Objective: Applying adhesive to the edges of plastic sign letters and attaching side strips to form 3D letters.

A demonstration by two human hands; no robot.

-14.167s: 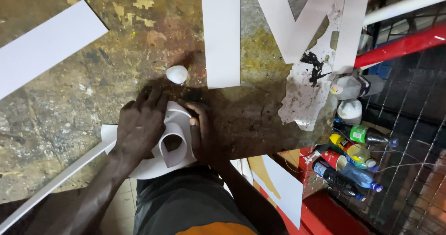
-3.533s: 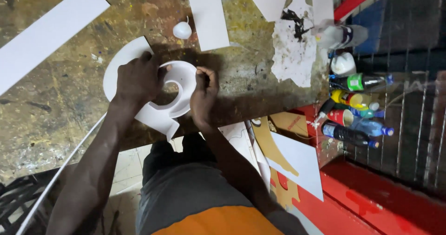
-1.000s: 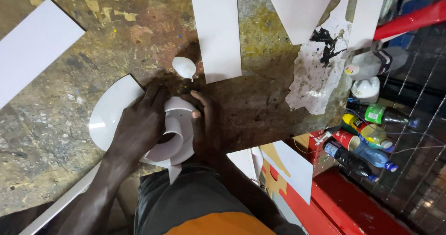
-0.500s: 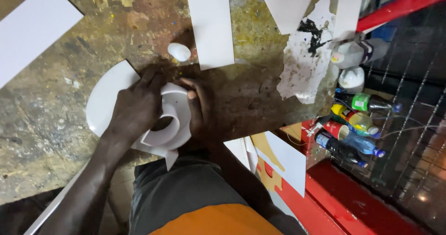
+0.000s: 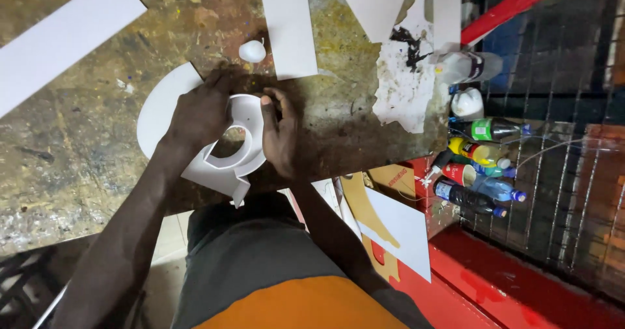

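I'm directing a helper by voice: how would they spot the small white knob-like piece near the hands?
On the stained worktable, look just beyond the left hand, beside the upright white strip. The small white rounded cap sits alone there, the only domed piece among flat white cutouts.

A stained, paint-flecked workbench [image 5: 78, 173] stands beside a red frame [image 5: 514, 3].

My left hand [image 5: 198, 114] presses on a white curved shape [image 5: 244, 140] on the dirty table [image 5: 65, 147]. My right hand [image 5: 281, 134] holds its edge. A small white cap [image 5: 252, 51] sits near.
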